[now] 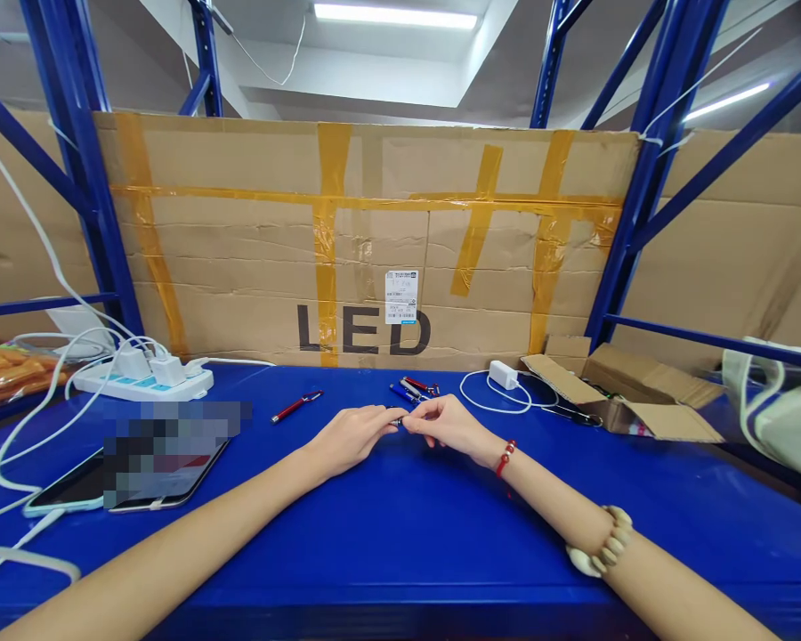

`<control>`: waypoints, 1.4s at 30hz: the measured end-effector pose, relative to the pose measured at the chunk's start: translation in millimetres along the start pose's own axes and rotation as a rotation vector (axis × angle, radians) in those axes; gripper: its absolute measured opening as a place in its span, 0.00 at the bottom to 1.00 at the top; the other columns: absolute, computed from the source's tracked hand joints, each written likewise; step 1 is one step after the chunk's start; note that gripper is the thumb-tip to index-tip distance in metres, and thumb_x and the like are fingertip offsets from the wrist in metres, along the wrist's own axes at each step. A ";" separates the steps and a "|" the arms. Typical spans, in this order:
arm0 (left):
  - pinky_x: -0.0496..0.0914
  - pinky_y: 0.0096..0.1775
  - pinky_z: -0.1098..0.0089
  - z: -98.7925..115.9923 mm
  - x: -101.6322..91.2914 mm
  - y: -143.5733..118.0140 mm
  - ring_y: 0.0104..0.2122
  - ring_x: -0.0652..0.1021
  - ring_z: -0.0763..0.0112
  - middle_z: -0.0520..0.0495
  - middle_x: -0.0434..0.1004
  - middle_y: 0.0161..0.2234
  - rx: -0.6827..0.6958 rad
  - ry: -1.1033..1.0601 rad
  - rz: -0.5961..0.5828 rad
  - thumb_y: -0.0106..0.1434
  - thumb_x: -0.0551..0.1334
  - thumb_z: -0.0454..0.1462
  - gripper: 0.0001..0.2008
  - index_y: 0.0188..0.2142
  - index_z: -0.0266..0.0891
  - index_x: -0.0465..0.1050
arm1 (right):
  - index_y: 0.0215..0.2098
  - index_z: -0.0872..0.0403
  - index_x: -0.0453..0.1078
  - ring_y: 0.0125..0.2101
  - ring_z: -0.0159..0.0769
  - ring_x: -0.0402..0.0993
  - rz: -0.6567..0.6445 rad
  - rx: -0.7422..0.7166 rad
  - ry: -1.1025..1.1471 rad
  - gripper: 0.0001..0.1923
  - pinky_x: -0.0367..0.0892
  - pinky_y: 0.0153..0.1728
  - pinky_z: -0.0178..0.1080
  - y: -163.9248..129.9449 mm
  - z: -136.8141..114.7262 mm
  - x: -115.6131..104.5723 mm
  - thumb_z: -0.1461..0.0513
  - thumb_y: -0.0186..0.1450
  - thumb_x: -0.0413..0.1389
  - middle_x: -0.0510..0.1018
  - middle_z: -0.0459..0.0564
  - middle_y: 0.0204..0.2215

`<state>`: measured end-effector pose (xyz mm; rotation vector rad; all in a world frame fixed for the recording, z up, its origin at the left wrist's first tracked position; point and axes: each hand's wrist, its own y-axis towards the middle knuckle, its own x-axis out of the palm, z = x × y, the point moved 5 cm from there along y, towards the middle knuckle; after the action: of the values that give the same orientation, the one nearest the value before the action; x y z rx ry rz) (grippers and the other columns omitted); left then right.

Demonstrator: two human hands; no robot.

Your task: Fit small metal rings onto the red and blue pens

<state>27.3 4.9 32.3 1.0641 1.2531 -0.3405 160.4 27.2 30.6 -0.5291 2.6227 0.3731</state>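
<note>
This looks like a warehouse packing station: blue steel racking uprights (86, 178) frame a blue desk (400, 534), backed by a taped cardboard sheet (367, 240) printed "LED", with an opened carton (614, 392) and a power strip (143, 381).

hands (400, 427) meeting mid-table (400, 534), pinching a small item between them | pen cluster (415, 389) lying just behind the hands | single pen (295, 406) lying left of cluster | power strip (143, 381) sitting far left, tablet (166, 463) lying before it | charger (504, 375) and open box (624, 401) sitting right | cardboard sheet (367, 240) standing behind all
</note>
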 end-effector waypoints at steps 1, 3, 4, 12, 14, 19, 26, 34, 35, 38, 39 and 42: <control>0.64 0.37 0.73 -0.4 -0.1 0.4 0.36 0.71 0.71 0.47 0.70 0.36 -0.009 -0.010 -0.001 0.65 0.42 0.38 0.14 0.48 0.40 0.58 | 0.23 0.59 0.70 0.14 0.21 0.57 -0.001 0.003 0.005 0.18 0.52 0.14 0.27 0.3 0.8 0.1 0.51 0.49 0.57 0.65 0.42 0.12; 0.65 0.37 0.73 -1.7 0.6 1.2 0.35 0.71 0.71 0.47 0.70 0.36 -0.029 -0.018 -0.001 0.65 0.42 0.38 0.14 0.47 0.39 0.58 | 0.24 0.59 0.70 0.14 0.22 0.57 -0.001 0.007 0.008 0.19 0.52 0.14 0.27 1.3 2.6 0.7 0.50 0.50 0.56 0.65 0.42 0.12; 0.65 0.37 0.72 -2.7 1.2 1.7 0.35 0.71 0.70 0.47 0.70 0.36 -0.043 -0.017 0.002 0.65 0.42 0.37 0.14 0.47 0.39 0.59 | 0.24 0.59 0.70 0.13 0.22 0.57 0.012 0.003 -0.001 0.19 0.53 0.14 0.27 1.8 3.0 0.4 0.49 0.50 0.56 0.65 0.43 0.12; 0.64 0.42 0.73 -9.4 5.2 4.7 0.41 0.70 0.72 0.50 0.67 0.44 -0.169 -0.169 0.063 0.65 0.43 0.38 0.14 0.48 0.43 0.58 | 0.31 0.53 0.71 0.16 0.23 0.63 0.272 -0.383 -0.243 0.13 0.63 0.22 0.32 -2.6 -19.2 -10.7 0.54 0.52 0.57 0.72 0.48 0.31; 0.64 0.42 0.73 -8.3 4.3 4.4 0.41 0.70 0.72 0.51 0.68 0.44 -0.181 -0.195 0.060 0.65 0.43 0.38 0.14 0.48 0.43 0.59 | 0.31 0.53 0.72 0.15 0.22 0.62 0.263 -0.438 -0.274 0.12 0.64 0.24 0.33 -3.0 -20.1 -10.7 0.54 0.53 0.56 0.71 0.48 0.32; 0.63 0.40 0.74 -2.2 -0.3 3.3 0.41 0.70 0.72 0.52 0.69 0.43 -0.200 -0.248 0.044 0.65 0.43 0.37 0.14 0.48 0.45 0.58 | 0.27 0.54 0.72 0.16 0.22 0.62 0.186 -0.487 -0.226 0.11 0.65 0.20 0.32 -0.6 -16.2 -10.0 0.54 0.54 0.55 0.69 0.48 0.31; 0.63 0.31 0.75 3.6 0.5 1.6 0.34 0.72 0.71 0.51 0.71 0.35 -0.220 -0.244 -0.005 0.65 0.43 0.37 0.12 0.44 0.43 0.60 | 0.27 0.53 0.72 0.19 0.24 0.63 0.114 -0.508 -0.243 0.11 0.65 0.18 0.30 -3.0 -16.0 -8.5 0.55 0.58 0.52 0.68 0.49 0.30; 0.62 0.31 0.75 3.9 2.0 -0.5 0.33 0.73 0.70 0.51 0.71 0.34 -0.210 -0.215 -0.022 0.64 0.45 0.37 0.08 0.39 0.41 0.60 | 0.24 0.55 0.70 0.18 0.24 0.63 0.118 -0.470 -0.307 0.11 0.63 0.19 0.30 -4.2 -10.6 -5.7 0.55 0.56 0.54 0.67 0.47 0.26; 0.62 0.30 0.75 4.2 1.6 -0.6 0.33 0.73 0.70 0.51 0.71 0.34 -0.209 -0.222 -0.021 0.64 0.45 0.37 0.08 0.39 0.40 0.60 | 0.24 0.55 0.69 0.19 0.25 0.63 0.126 -0.465 -0.317 0.12 0.62 0.19 0.31 -4.3 -10.9 -5.6 0.55 0.56 0.54 0.67 0.47 0.25; 0.62 0.29 0.75 4.8 0.4 -0.8 0.31 0.73 0.70 0.51 0.71 0.33 -0.219 -0.238 -0.018 0.64 0.45 0.36 0.07 0.38 0.40 0.59 | 0.22 0.55 0.68 0.22 0.28 0.64 0.156 -0.428 -0.357 0.13 0.62 0.20 0.31 -4.5 -12.3 -5.3 0.54 0.55 0.54 0.67 0.47 0.24; 0.62 0.29 0.75 4.9 0.1 -0.8 0.31 0.73 0.71 0.51 0.71 0.33 -0.222 -0.240 -0.015 0.64 0.46 0.36 0.07 0.38 0.40 0.59 | 0.22 0.55 0.68 0.22 0.29 0.64 0.166 -0.406 -0.366 0.13 0.62 0.20 0.31 -4.5 -12.5 -5.1 0.53 0.54 0.55 0.67 0.47 0.23; 0.62 0.30 0.75 4.8 -0.4 -0.6 0.32 0.73 0.71 0.51 0.72 0.34 -0.227 -0.233 0.004 0.64 0.47 0.36 0.06 0.38 0.40 0.59 | 0.22 0.55 0.68 0.21 0.27 0.63 0.193 -0.329 -0.362 0.14 0.61 0.20 0.31 -4.0 -12.6 -4.0 0.53 0.53 0.55 0.67 0.46 0.23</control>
<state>29.6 0.6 32.0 0.8086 1.0532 -0.3018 160.9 20.5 42.8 -0.2751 2.2737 0.8851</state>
